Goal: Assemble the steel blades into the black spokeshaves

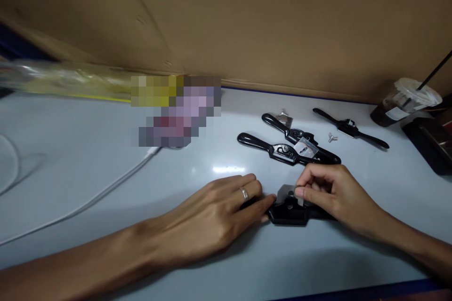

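A black spokeshave lies on the table in front of me. My left hand, with a ring on one finger, is closed round its left handle, which is mostly hidden. Between the thumb and fingers of my right hand is a flat grey metal blade with a hole in it. The blade stands tilted against the spokeshave's middle; whether it is seated there I cannot tell. My right hand covers much of the right handle.
Behind lie a second spokeshave, a third and another. A thumbscrew and a small bagged blade are among them. A drink cup stands at right. A white cable crosses the left side to a blurred object.
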Motion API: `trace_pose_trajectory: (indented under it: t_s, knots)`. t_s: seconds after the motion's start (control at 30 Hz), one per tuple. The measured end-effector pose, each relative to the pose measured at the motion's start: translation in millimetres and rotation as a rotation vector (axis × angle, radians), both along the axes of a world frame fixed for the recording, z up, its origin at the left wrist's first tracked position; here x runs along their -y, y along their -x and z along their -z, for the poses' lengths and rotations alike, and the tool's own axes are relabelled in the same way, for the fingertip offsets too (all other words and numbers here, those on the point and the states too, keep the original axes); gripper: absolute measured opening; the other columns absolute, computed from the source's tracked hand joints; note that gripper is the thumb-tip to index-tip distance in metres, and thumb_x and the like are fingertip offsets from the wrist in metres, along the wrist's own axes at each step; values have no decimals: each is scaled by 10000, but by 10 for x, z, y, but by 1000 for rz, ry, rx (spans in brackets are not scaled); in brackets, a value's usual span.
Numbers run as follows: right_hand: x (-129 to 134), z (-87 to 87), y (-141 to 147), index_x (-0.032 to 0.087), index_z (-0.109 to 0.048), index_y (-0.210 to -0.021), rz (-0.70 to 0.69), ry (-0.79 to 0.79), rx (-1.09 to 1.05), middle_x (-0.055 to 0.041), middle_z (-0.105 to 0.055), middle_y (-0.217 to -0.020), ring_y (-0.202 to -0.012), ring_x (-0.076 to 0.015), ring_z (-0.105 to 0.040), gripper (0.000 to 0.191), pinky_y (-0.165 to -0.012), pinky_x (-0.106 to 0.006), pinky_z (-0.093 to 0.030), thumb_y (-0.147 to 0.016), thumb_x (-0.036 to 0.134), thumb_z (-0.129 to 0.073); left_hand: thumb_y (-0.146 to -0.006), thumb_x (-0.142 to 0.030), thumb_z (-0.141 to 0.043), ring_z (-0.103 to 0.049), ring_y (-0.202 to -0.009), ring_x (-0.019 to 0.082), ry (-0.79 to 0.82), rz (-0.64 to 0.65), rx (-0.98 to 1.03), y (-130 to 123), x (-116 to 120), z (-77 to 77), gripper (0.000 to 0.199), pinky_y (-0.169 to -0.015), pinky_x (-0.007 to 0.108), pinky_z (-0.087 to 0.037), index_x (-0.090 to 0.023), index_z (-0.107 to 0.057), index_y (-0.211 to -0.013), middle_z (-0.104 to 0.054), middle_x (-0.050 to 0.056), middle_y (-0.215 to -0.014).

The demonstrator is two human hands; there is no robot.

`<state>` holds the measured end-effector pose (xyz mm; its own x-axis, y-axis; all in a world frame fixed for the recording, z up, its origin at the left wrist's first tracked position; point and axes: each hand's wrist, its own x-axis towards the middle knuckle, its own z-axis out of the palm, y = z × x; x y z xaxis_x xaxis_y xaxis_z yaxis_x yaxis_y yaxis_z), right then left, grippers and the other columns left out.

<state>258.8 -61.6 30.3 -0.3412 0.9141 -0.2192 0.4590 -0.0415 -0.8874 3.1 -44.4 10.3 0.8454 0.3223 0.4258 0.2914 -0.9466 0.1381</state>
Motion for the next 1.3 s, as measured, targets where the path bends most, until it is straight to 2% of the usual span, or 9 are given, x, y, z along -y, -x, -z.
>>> trace_pose_trajectory:
  t_s: [0.23,0.43,0.57,0.8,0.93,1.0,1.07,1.2,1.3]
  knots:
    - [-36,7,-63,212,-628,-771,-114,-30,74,27,-550,-671,-612,-127,-446,194,-562,-272,-326,-926,309,-563,-1075,-153,-445,-576,-703,152,4,7,-1,6,5,13,177,-575,273,-486,-118,-594,-1165,-634,29,-837]
    - [-19,-16,-45,214,-550,-744,-172,-183,97,31,-556,-699,-648,-125,-490,224,-630,-277,-367,-963,245,-514,-1074,-141,-439,-574,-702,157,-26,3,11,10,16,21,194,-564,276,-467,-103,-584,-1197,-630,31,-841]
    - [-21,-3,-20,209,-547,-741,-205,-208,112,34,-557,-703,-647,-119,-498,218,-635,-270,-373,-957,225,-526,-1088,-150,-410,-556,-682,153,-45,0,19,-6,11,7,207,-554,274,-447,-100,-590,-1177,-620,24,-824]
    - [2,25,-12,191,-596,-734,-150,-278,102,56,-534,-643,-558,-88,-442,205,-533,-233,-333,-938,169,-580,-1080,-150,-414,-555,-728,178,7,-4,26,-39,7,5,210,-594,298,-455,-111,-614,-1132,-618,40,-852]
    - [37,21,-34,173,-650,-821,-84,-568,111,29,-592,-714,-620,-93,-511,189,-601,-235,-387,-992,198,-573,-1054,-136,-454,-546,-749,192,39,-24,43,-45,22,26,206,-622,310,-465,-107,-635,-1148,-615,52,-867]
    - [69,43,-36,159,-677,-886,-83,-644,149,16,-618,-754,-629,-96,-529,153,-612,-241,-400,-989,262,-631,-1042,-135,-473,-545,-755,197,33,-26,44,-41,26,39,202,-636,318,-467,-113,-646,-1145,-614,54,-863]
    - [110,82,-18,150,-694,-907,-112,-630,206,9,-637,-767,-620,-102,-541,170,-597,-247,-401,-964,311,-693,-1037,-131,-478,-546,-756,195,20,-24,49,-38,26,50,201,-643,319,-467,-112,-652,-1135,-614,55,-858]
    - [174,123,54,157,-699,-865,-167,-590,278,1,-661,-772,-633,-117,-565,129,-593,-258,-399,-943,259,-706,-1041,-120,-465,-539,-740,188,28,-12,48,-40,20,64,204,-629,315,-457,-113,-652,-1123,-610,49,-848]
    - [101,48,20,171,-689,-845,-110,-615,217,16,-647,-733,-613,-108,-557,155,-590,-248,-404,-964,269,-672,-1029,-104,-476,-539,-736,187,30,-8,46,-40,14,68,201,-625,313,-453,-113,-649,-1131,-612,48,-844]
